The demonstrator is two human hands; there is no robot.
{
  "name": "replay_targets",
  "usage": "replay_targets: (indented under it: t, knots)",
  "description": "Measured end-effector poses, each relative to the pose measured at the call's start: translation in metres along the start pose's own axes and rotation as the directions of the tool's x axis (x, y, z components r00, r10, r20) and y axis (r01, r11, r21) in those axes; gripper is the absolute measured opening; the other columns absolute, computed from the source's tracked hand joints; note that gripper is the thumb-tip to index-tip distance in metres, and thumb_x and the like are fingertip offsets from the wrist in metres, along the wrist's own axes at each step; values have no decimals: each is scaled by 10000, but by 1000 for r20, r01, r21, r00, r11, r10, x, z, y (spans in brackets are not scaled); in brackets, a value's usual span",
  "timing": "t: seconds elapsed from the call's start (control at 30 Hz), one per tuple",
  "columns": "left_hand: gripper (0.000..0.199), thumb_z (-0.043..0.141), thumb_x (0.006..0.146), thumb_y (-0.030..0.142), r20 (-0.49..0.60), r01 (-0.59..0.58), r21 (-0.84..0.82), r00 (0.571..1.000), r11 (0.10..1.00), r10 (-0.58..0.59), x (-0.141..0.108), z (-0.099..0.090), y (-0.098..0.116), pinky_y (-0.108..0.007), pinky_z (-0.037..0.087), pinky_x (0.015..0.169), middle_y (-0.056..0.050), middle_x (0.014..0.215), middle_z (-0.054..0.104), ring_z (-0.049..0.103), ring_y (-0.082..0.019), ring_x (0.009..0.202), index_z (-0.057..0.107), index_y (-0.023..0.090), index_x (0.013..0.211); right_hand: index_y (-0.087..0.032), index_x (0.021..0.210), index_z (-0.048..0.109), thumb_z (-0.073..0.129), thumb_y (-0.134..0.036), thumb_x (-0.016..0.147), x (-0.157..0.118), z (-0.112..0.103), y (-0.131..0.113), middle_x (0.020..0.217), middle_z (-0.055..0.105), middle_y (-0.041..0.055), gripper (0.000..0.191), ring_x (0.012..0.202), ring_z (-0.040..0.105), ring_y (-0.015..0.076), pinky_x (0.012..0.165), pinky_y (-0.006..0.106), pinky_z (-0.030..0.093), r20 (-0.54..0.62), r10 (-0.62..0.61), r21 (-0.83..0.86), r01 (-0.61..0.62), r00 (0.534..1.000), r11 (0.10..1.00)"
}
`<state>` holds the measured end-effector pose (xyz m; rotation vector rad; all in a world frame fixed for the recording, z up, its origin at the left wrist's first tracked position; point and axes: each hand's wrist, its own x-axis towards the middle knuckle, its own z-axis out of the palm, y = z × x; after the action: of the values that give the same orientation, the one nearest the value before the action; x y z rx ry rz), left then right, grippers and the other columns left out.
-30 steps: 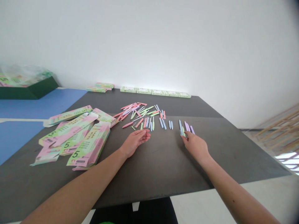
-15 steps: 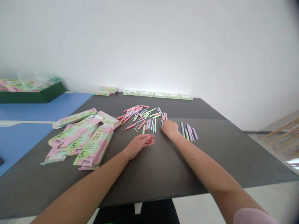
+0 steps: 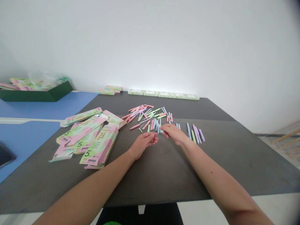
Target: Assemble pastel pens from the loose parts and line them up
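Note:
Scattered pastel pens and pen parts (image 3: 146, 114) in pink, green, blue and white lie in a loose pile on the dark table (image 3: 164, 178). My right hand (image 3: 172, 132) is at the pile's near edge, its fingertips pinching a pale blue pen (image 3: 157, 125). My left hand (image 3: 142, 142) rests on the table just beside it, loosely curled and holding nothing. To the right stands a small group of blue, lilac and green pens (image 3: 195, 133). Flat pink-and-green printed cartons (image 3: 98, 145) lie overlapping left of my left hand.
Several green-and-white boxes (image 3: 162, 94) line the table's far edge, with a small stack (image 3: 110, 90) beyond them. A dark green tray of cartons (image 3: 35, 94) sits on a blue surface (image 3: 44, 104) at left, near a dark phone (image 3: 4, 154).
My right hand has moved left from the blue and lilac pens to the pile and taken hold of a pale blue pen. My left hand has barely moved.

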<state>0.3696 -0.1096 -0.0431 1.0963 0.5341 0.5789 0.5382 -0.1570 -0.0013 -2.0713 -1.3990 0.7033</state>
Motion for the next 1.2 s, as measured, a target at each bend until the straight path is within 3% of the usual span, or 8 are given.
replay_targets:
  t: [0.1,0.2,0.3,0.37,0.5,0.67,0.97,1.2]
  knots:
    - [275,651,749,368,-29,-60,-17,998,998,60,-1,1,2,-233,448,724,-45,821,657,579,-106,719,688,153,915,-154,785,607,421,-448,822,-24,9,-2,699,631,24,350,492,505,74,490,186,416,109,-78,266,46,991,963]
    - [267,654,743,386,1,-94,-61,996,994,94,-2,1,4,-225,439,722,-24,778,631,556,-97,710,681,149,862,-147,684,571,560,-408,750,-40,17,-2,597,566,-8,269,435,436,52,441,173,366,250,-105,629,-79,963,773]
    - [229,683,721,351,-7,-93,-105,996,990,93,-1,0,4,-222,441,723,-10,715,608,544,-89,683,673,131,782,-143,698,588,605,-410,728,-44,21,0,604,587,2,270,433,438,54,450,181,370,326,-101,685,-161,940,711]
    - [197,696,712,317,-67,-110,-157,993,981,101,1,-3,4,-212,450,724,-5,719,610,550,-80,681,672,131,775,-144,743,606,572,-435,755,-39,21,3,675,629,26,293,464,470,63,492,198,403,263,-96,627,-94,960,774]
    - [169,713,692,263,-217,-134,-281,973,950,73,7,-9,5,-188,473,687,-1,738,628,573,-68,675,668,139,797,-163,773,603,514,-379,782,-13,14,16,697,630,10,234,515,511,88,536,216,411,-122,-31,267,63,992,962]
    - [144,704,699,225,-290,-127,-333,957,934,27,10,-13,5,-182,494,660,-11,730,643,589,-66,652,658,124,791,-176,730,618,539,-261,751,10,9,24,715,627,16,119,660,550,140,615,246,384,-224,-39,61,54,974,997]
    - [142,713,679,213,-313,-153,-371,949,916,31,10,-10,3,-185,473,688,6,706,630,582,-60,650,634,129,763,-204,948,633,563,-314,807,-48,14,5,937,644,37,193,796,564,163,697,267,382,-37,-238,-299,216,971,929]
    - [127,667,725,239,-292,-147,-360,956,921,39,12,-10,1,-213,471,732,-13,765,651,591,-76,695,625,135,784,-164,1198,517,664,-358,731,-109,15,17,1086,567,87,526,743,571,149,709,277,421,200,-106,-305,165,974,938]
